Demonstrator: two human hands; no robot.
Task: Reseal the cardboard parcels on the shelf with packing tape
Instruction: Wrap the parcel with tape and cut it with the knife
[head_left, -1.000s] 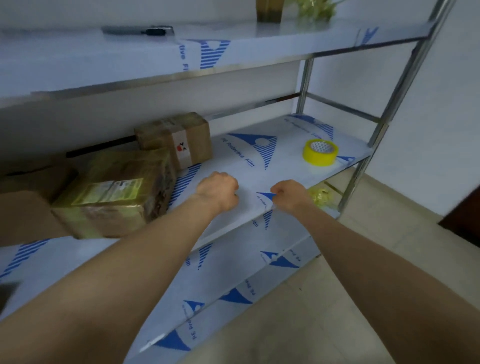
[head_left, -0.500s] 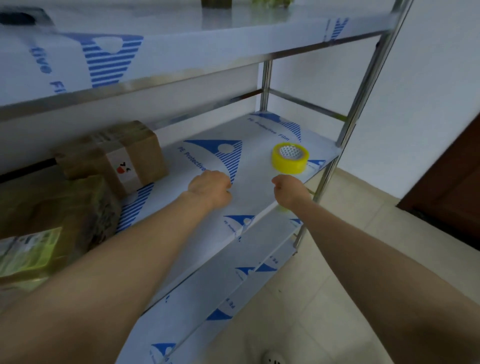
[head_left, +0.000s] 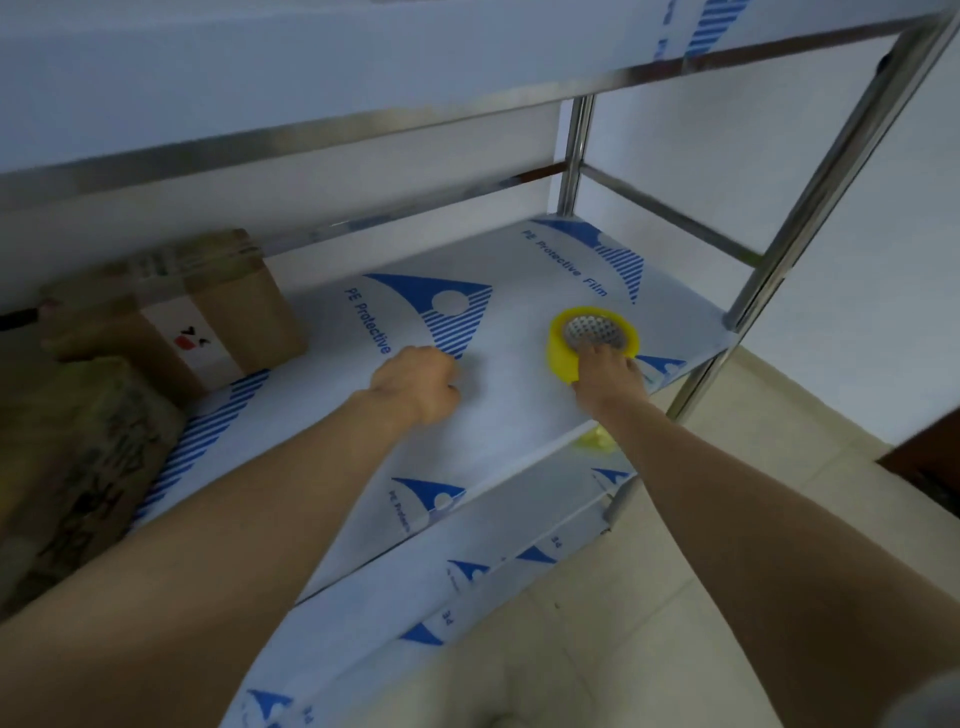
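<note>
One cam, head-worn, wide-angle. Looks fwd & down onto the middle shelf (head_left: 509, 431) from close range, aimed toward the rack's right end. Top of frame: upper shelf (head_left: 311, 78); lower right: floor (head_left: 769, 405). Mid-frame: left hand (head_left: 415, 387), right hand (head_left: 608, 376) & tape roll (head_left: 561, 358); forearms enter from the bottom edge.

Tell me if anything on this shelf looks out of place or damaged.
One thing: a crumpled yellow wad lies loose just below the shelf edge, beside the right forearm, looking like discarded tape. The near parcel looks wrinkled and worn. The tape roll the right hand grips looks fine.
</note>
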